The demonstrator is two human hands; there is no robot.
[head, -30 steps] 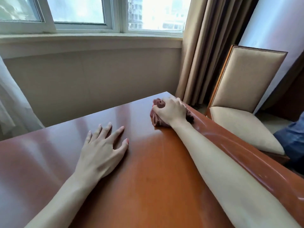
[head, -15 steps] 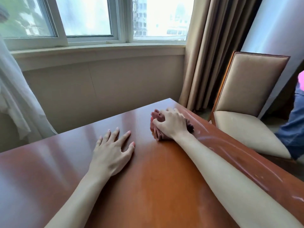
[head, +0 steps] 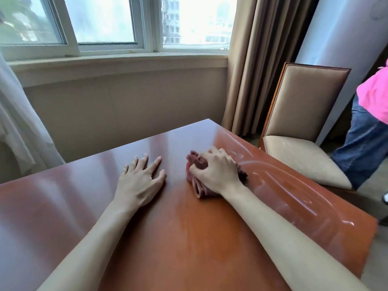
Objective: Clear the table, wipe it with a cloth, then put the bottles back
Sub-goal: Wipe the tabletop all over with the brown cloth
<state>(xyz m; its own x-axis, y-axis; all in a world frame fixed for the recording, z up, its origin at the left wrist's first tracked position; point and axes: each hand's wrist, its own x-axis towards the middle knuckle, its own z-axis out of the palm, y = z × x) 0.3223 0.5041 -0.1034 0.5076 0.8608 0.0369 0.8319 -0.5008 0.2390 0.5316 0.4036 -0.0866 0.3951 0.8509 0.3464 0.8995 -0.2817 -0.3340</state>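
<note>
Wiping is the step in hand, judging by how things lie. The right hand (head: 214,172) is gripping a bunched pinkish-red cloth (head: 198,189), its fingers (head: 201,168) curling over the top of the wad and clamping it against the tabletop (head: 189,238) near the far right corner. Folded layers of the cloth are showing below the palm and a darker bit is sticking out on the far side of the wrist. The left hand (head: 139,180) is lying flat on the tabletop just beside the cloth, fingers straight and spread apart, holding nothing and seemingly bracing the person.

No bottles are showing anywhere on the tabletop, so the clearing part looks done, while the putting back is not yet begun. A faint damp sheen is showing on the wood below the cloth.

A cushioned chair (head: 302,131) is standing off the right edge, a curtain (head: 258,59) is hanging behind it, and another person in jeans and a pink top (head: 365,141) is standing at the right edge of the view.

The next move probably calls for sweeping the cloth across the remaining wood, keeping pressure even and shifting the bracing hand out of the path.
</note>
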